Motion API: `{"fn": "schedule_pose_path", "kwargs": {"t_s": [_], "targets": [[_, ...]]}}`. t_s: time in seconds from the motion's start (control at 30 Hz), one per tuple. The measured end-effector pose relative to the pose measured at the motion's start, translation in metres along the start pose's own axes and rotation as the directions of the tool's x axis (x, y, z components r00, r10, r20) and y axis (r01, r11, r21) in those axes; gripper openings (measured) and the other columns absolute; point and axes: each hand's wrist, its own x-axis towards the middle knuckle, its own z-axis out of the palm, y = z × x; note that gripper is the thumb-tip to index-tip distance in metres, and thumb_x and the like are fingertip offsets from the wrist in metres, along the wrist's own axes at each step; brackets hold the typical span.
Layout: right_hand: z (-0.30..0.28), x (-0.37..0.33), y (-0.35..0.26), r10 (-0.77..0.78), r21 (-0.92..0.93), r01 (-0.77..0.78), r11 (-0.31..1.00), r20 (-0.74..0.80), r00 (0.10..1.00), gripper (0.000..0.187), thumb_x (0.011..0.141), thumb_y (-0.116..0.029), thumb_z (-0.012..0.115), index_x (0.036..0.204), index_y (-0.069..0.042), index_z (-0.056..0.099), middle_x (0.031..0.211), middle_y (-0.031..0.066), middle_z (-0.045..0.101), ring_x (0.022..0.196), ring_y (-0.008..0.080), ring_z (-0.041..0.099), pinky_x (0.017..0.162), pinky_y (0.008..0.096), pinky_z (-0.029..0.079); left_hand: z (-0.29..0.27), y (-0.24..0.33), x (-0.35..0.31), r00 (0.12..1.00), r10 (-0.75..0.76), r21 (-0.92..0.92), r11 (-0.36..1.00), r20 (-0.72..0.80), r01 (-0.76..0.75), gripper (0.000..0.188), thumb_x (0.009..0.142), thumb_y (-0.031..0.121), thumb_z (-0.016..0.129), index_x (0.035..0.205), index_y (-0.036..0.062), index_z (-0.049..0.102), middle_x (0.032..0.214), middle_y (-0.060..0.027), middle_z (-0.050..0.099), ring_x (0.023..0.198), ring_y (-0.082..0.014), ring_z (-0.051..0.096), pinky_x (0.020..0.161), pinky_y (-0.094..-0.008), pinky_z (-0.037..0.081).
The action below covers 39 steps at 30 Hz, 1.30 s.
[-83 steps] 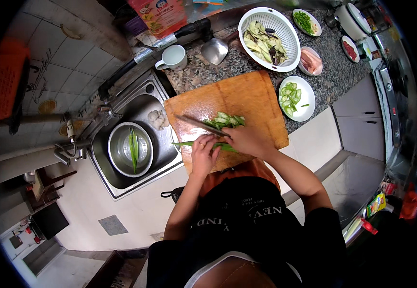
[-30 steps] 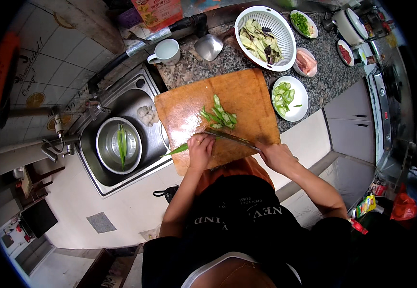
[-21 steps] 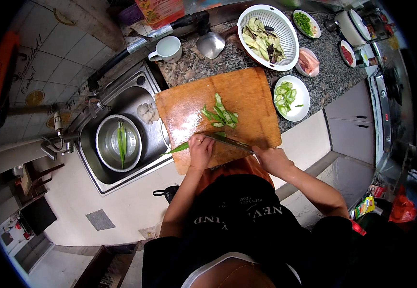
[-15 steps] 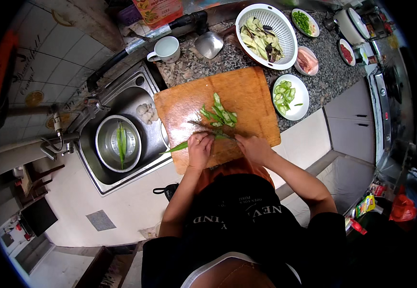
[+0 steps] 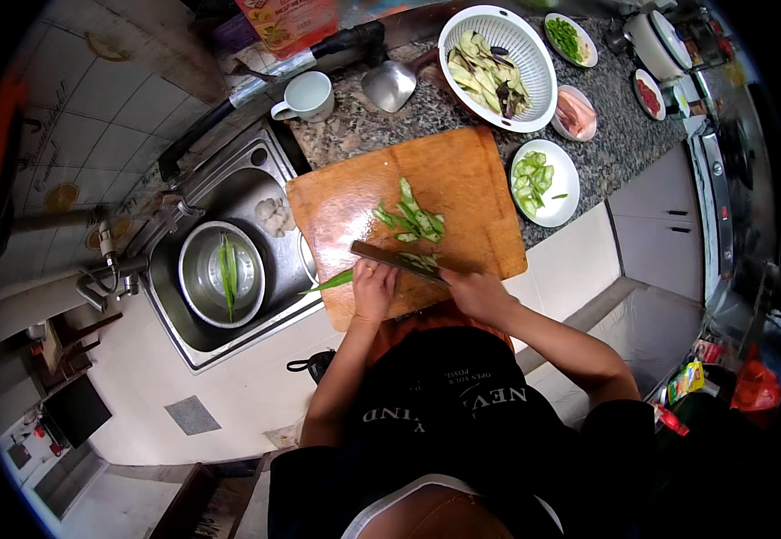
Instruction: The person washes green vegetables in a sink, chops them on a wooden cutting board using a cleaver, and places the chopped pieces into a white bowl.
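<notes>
My right hand [image 5: 469, 292] is closed round the handle of a kitchen knife [image 5: 395, 261], whose long blade slants up and left across the wooden cutting board [image 5: 476, 198]. My left hand [image 5: 376, 289] grips a long green okra pod [image 5: 329, 282] just beside the blade, its pointed tip poking out to the left over the board's edge. Some freshly cut slices [image 5: 423, 260] lie along the blade's right side. A heap of slanting okra slices [image 5: 415, 220] rests farther back on the board. The fingertips of my left hand are partly hidden.
Left of the board, a sink [image 5: 211, 350] holds a metal bowl [image 5: 184, 287] with whole okra pods [image 5: 228, 274]. Behind stand a mug [image 5: 309, 96], a metal spatula [image 5: 390, 85] and a white colander [image 5: 545, 85] of cut eggplant. A plate [image 5: 559, 211] of green slices sits right.
The knife blade has tilted and shows more of its length, with its far end higher. Cut slices now show beside it. Both hands stay nearly in place.
</notes>
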Motion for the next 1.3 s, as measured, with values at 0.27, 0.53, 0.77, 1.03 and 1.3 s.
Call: {"fn": "schedule_pose_path", "kwargs": {"t_s": [0.27, 0.53, 0.77, 1.03, 1.3], "targets": [[-0.032, 0.016, -0.006, 0.011, 0.015, -0.011, 1.0, -0.011, 1.0, 0.02, 0.085, -0.012, 0.04, 0.102, -0.008, 0.049, 0.072, 0.02, 0.062, 0.069, 0.0402, 0.061, 0.058, 0.0511, 0.048, -0.005, 0.007, 0.004, 1.0, 0.001, -0.029, 1.0, -0.012, -0.002, 0.01, 0.069, 0.003, 0.068, 0.079, 0.0058, 0.065, 0.085, -0.0078, 0.061, 0.082, -0.0277, 0.053, 0.075, -0.0375, 0.042], [-0.042, -0.01, -0.012, 0.103, -0.109, -0.092, 0.99, 0.097, 0.99, 0.023, 0.088, -0.021, 0.042, 0.108, -0.012, 0.049, 0.068, 0.0181, 0.061, 0.064, 0.0405, 0.059, 0.057, 0.0521, 0.045, -0.006, 0.005, -0.001, 0.999, 0.001, 0.089, 0.996, -0.033, 0.002, 0.015, 0.066, 0.007, 0.07, 0.08, 0.0069, 0.064, 0.089, -0.0065, 0.06, 0.088, -0.0261, 0.052, 0.079, -0.036, 0.039], [-0.04, -0.014, -0.006, 0.114, 0.029, -0.114, 0.993, 0.002, 0.994, 0.021, 0.089, -0.02, 0.043, 0.106, -0.011, 0.05, 0.069, 0.0183, 0.061, 0.064, 0.039, 0.059, 0.058, 0.0503, 0.047, -0.038, 0.009, -0.002, 0.997, -0.067, 0.159, 0.985, -0.036, 0.072, 0.021, 0.071, 0.01, 0.069, 0.091, 0.0122, 0.066, 0.094, -0.0012, 0.059, 0.093, -0.0228, 0.052, 0.083, -0.0353, 0.038], [-0.022, -0.02, -0.017, -0.082, 0.148, 0.093, 0.985, -0.083, 0.993, 0.018, 0.088, -0.019, 0.045, 0.102, -0.01, 0.051, 0.065, 0.017, 0.059, 0.063, 0.0387, 0.058, 0.053, 0.0486, 0.046, -0.047, -0.009, -0.015, 0.988, -0.133, 0.112, 0.984, -0.077, 0.141, 0.013, 0.072, 0.006, 0.068, 0.085, 0.0064, 0.065, 0.088, -0.007, 0.059, 0.087, -0.0258, 0.052, 0.081, -0.0356, 0.04], [0.002, 0.01, -0.031, 0.077, 0.096, -0.096, 0.991, 0.189, 0.979, 0.029, 0.085, -0.011, 0.038, 0.11, -0.004, 0.05, 0.083, 0.0236, 0.062, 0.078, 0.0402, 0.06, 0.068, 0.0516, 0.048, -0.045, -0.012, -0.012, 0.991, -0.123, 0.035, 0.992, -0.052, 0.124, 0.009, 0.073, 0.004, 0.067, 0.081, 0.0026, 0.063, 0.086, -0.0107, 0.058, 0.086, -0.0285, 0.052, 0.079, -0.0359, 0.041]]}}
